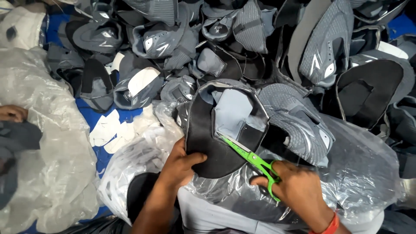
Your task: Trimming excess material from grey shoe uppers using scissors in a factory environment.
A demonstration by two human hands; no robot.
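Observation:
My left hand (178,167) grips the lower left edge of a grey and black shoe upper (225,125), holding it up over my lap. My right hand (292,186) holds green-handled scissors (255,160), fingers through the loops. The blades point up and left and meet the inner edge of the upper's opening. An orange band sits on my right wrist. A sheet of clear plastic (359,173) lies under the work.
A big heap of grey shoe uppers (242,39) fills the far side. White cut scraps (115,130) lie on a blue sheet (93,115) at left. A clear plastic bag (47,143) bulges at far left, where another person's hand (13,113) shows.

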